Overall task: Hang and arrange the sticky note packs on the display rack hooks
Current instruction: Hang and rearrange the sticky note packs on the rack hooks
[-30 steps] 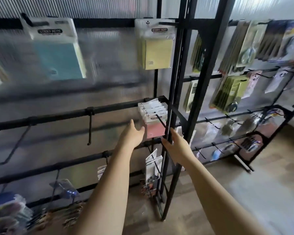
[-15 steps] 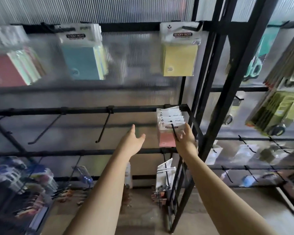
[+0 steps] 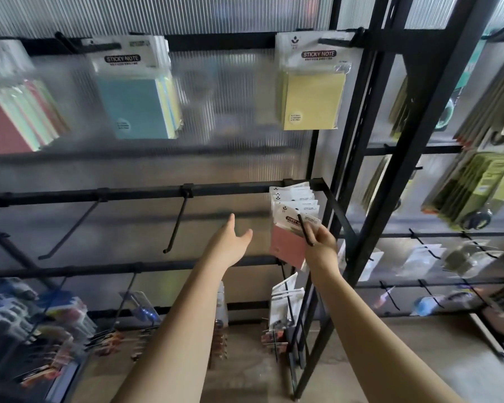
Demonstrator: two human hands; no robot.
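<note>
Several pink sticky note packs (image 3: 288, 245) hang on a black hook (image 3: 305, 231) at the right end of the middle rail. My right hand (image 3: 320, 242) grips the front pack at its white header, by the hook's tip. My left hand (image 3: 230, 242) hovers open just left of the packs, fingers straight, touching nothing. On the top rail hang a yellow pack (image 3: 312, 91), blue packs (image 3: 137, 94) and pink and mixed-colour packs (image 3: 9, 112).
Two bare black hooks (image 3: 176, 225) (image 3: 70, 228) jut from the middle rail to the left. A black upright post (image 3: 419, 141) stands right of my right hand. Other packaged goods (image 3: 477, 193) hang on the neighbouring rack. More stock hangs low at the left (image 3: 41, 330).
The view has swung left and up toward the rack. My right hand has risen from below the hook to the front pink pack and gripped it. My left hand stays open beside it.
</note>
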